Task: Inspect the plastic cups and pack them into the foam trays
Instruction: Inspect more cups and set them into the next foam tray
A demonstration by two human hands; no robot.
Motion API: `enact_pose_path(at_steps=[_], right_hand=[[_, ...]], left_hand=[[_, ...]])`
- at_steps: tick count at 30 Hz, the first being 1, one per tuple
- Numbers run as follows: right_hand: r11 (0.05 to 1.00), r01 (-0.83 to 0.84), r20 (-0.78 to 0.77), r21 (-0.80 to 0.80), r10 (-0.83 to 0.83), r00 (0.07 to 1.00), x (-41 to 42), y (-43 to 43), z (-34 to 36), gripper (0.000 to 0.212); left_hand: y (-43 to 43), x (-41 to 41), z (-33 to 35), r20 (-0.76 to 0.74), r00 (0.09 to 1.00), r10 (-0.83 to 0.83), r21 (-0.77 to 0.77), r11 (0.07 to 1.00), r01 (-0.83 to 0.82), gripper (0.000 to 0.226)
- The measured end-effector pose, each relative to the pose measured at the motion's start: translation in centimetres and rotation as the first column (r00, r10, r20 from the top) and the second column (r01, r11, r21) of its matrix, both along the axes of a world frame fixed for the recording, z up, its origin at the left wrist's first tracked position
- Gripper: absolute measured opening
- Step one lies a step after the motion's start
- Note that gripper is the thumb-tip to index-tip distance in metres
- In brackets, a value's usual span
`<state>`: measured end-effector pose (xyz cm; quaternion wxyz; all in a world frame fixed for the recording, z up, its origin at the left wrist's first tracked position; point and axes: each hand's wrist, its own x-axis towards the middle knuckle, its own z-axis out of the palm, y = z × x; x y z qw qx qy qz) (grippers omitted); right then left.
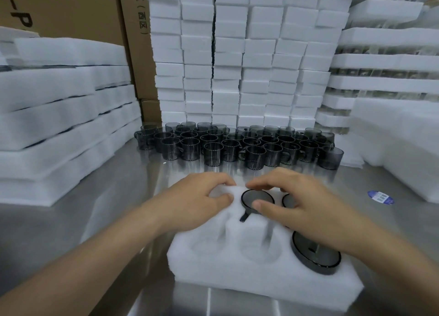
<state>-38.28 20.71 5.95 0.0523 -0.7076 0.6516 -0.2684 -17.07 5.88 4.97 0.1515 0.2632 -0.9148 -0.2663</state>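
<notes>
A white foam tray (237, 275) lies on the steel table (71, 232) close in front of the person. Its long axis runs left to right, and it has 2 rows of round pockets. In the far middle pocket sits a dark cup (251, 196), round face up, its handle (244, 217) lying in a slot that points toward the person. The right hand (301, 206) pinches this cup's rim, thumb on the near edge, forefinger on the far edge. The left hand (194, 201) is on the tray's far-left corner, fingers curled and seemingly squeezing foam against the thumb, though blur softens that spot. A second cup (316, 256) fills the near-right pocket. A third cup (288, 200) in the far-right pocket is mostly hidden under the right hand. Behind the tray, loose cups (237, 147) stand upright before a wall of foam blocks (237, 54).
</notes>
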Motion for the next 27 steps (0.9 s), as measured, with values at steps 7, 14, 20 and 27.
enact_pose_path(at_steps=[7,14,20,27], right_hand=[[0.999,0.007,0.045,-0.033,-0.006,0.999,-0.2,-0.2,0.1,0.044],[0.988,0.082,0.172,-0.129,-0.059,0.983,-1.4,-0.3,0.2,0.039],[0.95,0.302,0.121,-0.08,-0.291,0.949,-4.4,-1.0,-0.4,0.02],[0.945,0.323,0.089,-0.056,-0.317,0.944,-4.5,-1.1,-0.7,0.023]], left_hand=[[-0.4,0.1,0.0,-0.019,0.999,-0.029,0.007,1.0,0.029,0.026],[-6.5,2.1,-2.1,-0.254,0.947,0.196,-0.038,0.976,-0.212,0.014],[-11.9,3.3,-3.8,-0.257,0.81,0.528,-0.104,0.818,-0.566,0.031],[-14.5,1.6,-3.5,-0.21,0.779,0.591,-0.107,0.778,-0.619,0.06]])
